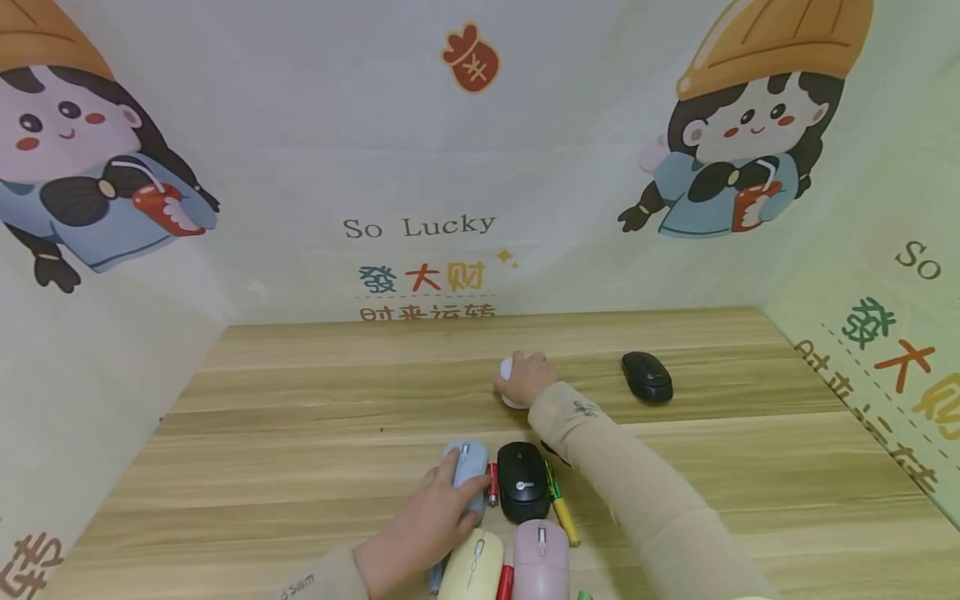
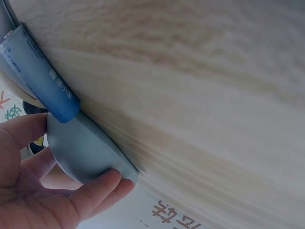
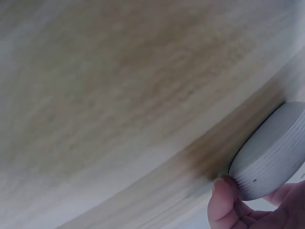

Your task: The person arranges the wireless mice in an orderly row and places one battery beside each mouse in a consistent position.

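Observation:
In the head view my left hand [image 1: 429, 518] grips a light blue computer mouse [image 1: 469, 457] at the near middle of the table. The left wrist view shows its thumb and fingers around the sides of the blue mouse [image 2: 83, 150], with a blue battery [image 2: 40, 71] beside it. Farther forward, my right hand [image 1: 531, 379] holds a white mouse [image 1: 507, 368] that it mostly covers from above. In the right wrist view, fingers grip the ribbed side of the white mouse [image 3: 269, 157], which sits at the wooden surface.
Near the left hand are a black mouse [image 1: 522, 479], a yellow mouse [image 1: 474, 567], a lilac mouse [image 1: 542, 558], a red battery [image 1: 492, 483] and a slim green-and-yellow cylinder [image 1: 562, 508]. Another black mouse [image 1: 647, 377] lies right of the right hand. Printed cloth walls [image 1: 420, 167] enclose the table.

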A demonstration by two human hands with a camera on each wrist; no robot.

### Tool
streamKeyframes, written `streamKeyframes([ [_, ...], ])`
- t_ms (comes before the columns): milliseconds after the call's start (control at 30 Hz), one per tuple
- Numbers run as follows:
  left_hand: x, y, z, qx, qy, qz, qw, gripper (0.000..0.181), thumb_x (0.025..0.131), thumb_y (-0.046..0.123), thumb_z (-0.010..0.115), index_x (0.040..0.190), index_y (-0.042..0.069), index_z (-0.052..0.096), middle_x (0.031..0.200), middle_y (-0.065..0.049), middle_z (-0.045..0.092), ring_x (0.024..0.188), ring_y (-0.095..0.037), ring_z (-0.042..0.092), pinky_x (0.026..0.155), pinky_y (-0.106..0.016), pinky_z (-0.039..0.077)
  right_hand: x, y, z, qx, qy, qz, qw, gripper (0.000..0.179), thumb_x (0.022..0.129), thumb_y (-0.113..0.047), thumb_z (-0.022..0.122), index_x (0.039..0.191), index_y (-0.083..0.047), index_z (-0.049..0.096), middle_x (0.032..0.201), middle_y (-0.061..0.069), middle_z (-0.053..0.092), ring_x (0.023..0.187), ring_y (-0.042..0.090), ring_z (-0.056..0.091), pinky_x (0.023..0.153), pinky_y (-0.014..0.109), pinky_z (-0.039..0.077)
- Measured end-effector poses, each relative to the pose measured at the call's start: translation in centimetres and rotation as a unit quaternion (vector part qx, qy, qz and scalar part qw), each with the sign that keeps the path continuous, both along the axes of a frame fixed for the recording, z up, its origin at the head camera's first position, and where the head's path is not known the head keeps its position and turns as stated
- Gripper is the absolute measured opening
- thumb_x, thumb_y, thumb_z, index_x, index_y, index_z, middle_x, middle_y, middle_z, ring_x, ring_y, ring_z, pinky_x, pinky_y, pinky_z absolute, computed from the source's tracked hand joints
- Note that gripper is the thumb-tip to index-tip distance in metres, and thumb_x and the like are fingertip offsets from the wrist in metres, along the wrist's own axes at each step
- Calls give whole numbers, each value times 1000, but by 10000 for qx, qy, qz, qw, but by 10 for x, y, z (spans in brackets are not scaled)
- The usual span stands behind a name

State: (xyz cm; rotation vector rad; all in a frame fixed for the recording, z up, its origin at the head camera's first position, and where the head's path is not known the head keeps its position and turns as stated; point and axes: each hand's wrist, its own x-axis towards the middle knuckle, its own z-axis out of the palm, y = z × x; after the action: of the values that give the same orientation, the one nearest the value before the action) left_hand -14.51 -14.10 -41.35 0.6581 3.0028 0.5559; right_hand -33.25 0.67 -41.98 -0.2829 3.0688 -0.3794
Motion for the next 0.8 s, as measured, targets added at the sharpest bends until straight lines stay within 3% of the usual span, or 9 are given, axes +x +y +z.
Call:
streamKeyframes([
  [200,-1,0,1,-4,23,-13,10000,41,84,19,63,124,13,56,134,-36,34,107,-46,50,69,-50,53,2,4,5,206,-85,-32,9997,74,83,-55,53,134,-2,39,112,28,51,93,35,57,74,41,51],
  [333,0,0,0,61,19,-2,10000,40,84,18,63,123,13,56,133,-36,33,107,-47,49,68,-51,53,12,9,17,361,38,176,9992,84,82,-62,51,140,-4,32,115,28,48,81,32,59,65,39,52],
  [433,0,-1,-1,93,29,37,9999,40,84,18,63,123,13,57,133,-37,33,107,-48,49,68,-52,52,30,14,28,302,157,597,9976,80,83,-57,54,138,-2,35,116,28,49,79,31,58,65,41,51],
  [567,0,-1,-2,102,26,52,9999,39,84,19,63,122,13,57,133,-36,34,107,-48,50,69,-53,52,64,23,38,232,17,1208,9924,70,85,-51,55,134,-4,42,115,26,54,87,34,59,71,45,50],
  [800,-1,0,-1,91,125,-45,9999,39,84,18,64,121,12,58,131,-37,36,104,-47,51,68,-53,52,113,41,29,206,-108,2207,9751,59,84,-48,58,128,-10,51,113,21,52,78,24,58,63,38,50],
])
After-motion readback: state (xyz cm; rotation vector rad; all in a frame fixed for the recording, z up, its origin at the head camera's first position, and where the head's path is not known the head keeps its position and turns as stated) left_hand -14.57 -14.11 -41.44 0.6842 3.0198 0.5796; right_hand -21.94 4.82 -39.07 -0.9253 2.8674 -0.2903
